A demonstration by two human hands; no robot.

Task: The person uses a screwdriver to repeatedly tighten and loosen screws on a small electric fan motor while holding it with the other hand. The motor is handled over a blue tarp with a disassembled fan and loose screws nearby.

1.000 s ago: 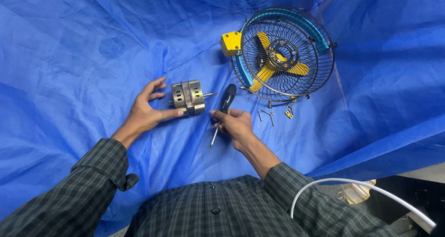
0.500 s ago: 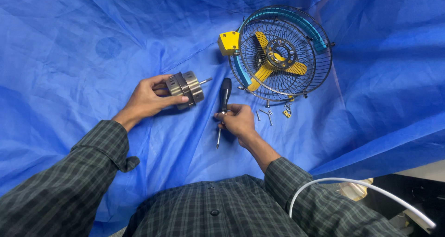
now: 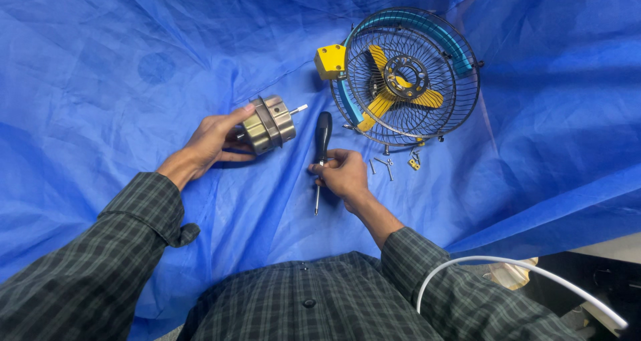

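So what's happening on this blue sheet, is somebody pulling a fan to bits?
A person in a checked shirt sits over a blue sheet. The left hand grips a small metal motor, its shaft pointing away from the hand. The right hand holds a black-handled screwdriver, tip toward the person. Beyond the right hand lies a wire fan cage with yellow blades inside, and a few loose screws sit on the sheet just in front of it.

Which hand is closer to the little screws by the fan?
Right. The right hand holding the screwdriver sits just beside the screws; the left hand grips the motor, farther away.
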